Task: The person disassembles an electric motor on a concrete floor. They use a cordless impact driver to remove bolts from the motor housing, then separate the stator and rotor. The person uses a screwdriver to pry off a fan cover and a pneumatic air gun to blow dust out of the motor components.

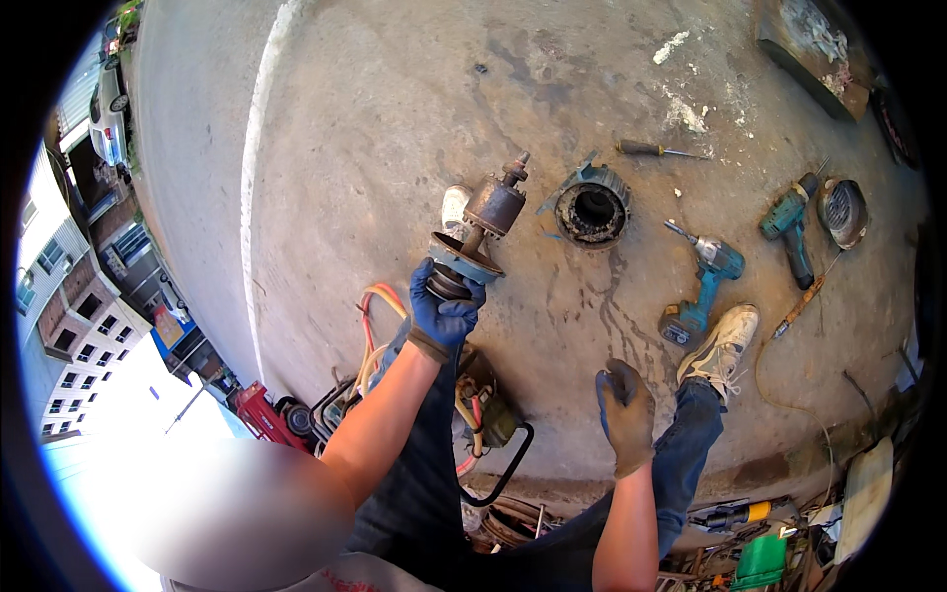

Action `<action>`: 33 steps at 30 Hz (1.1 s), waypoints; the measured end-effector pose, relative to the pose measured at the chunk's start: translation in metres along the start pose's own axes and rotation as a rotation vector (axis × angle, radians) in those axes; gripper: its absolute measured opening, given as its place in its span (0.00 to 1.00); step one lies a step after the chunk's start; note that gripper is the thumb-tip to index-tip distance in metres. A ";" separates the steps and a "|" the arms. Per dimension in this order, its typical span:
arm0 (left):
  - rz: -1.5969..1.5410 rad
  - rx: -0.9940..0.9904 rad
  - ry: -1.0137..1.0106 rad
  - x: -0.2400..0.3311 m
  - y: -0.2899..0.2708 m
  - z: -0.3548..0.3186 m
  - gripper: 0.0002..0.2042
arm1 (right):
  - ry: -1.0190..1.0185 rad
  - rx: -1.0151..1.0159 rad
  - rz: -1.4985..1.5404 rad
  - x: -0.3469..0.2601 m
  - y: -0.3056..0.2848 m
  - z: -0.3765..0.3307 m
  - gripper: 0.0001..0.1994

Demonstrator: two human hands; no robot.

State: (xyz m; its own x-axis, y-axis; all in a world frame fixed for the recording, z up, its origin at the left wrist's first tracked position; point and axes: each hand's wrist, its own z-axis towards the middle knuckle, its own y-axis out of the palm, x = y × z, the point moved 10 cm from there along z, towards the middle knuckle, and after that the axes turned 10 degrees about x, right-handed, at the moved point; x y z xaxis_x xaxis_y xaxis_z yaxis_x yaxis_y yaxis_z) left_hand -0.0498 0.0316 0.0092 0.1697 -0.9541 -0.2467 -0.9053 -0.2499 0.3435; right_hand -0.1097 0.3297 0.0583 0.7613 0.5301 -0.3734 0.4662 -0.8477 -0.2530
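Note:
My left hand (pixel 446 308), in a blue work glove, grips a motor rotor (pixel 493 206) by the ribbed pulley at its lower end. A round bluish end cover (pixel 468 259) sits on the rotor's shaft just above my fingers. The rotor is tilted, its shaft tip pointing up and slightly right. In a dirty dark glove, my right hand (pixel 627 414) hangs in the air left of my right knee. Its fingers are curled in, and whatever they may hold is hidden. On the ground beyond, the round motor housing (pixel 593 207) shows its dark, greasy opening.
A screwdriver (pixel 646 148), a teal cordless impact wrench (pixel 705 286) and a teal cordless drill (pixel 792 229) lie on the concrete. Beside the drill is an oval metal-rimmed part (pixel 843 211). Hoses (pixel 369 335) and a black-framed machine (pixel 490 400) stand by my left leg.

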 end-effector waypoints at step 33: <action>0.472 0.268 0.238 0.074 0.107 0.306 0.19 | -0.034 0.507 0.170 -0.024 -0.313 0.073 0.30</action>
State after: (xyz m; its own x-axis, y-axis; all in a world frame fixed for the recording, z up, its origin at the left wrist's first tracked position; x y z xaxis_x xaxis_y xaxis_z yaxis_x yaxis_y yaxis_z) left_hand -0.2534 -0.0150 -0.2500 -0.2207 -0.9705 0.0974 -0.9657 0.2314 0.1180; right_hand -0.3074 0.5838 0.0812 0.7884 0.3933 -0.4730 0.0551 -0.8110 -0.5825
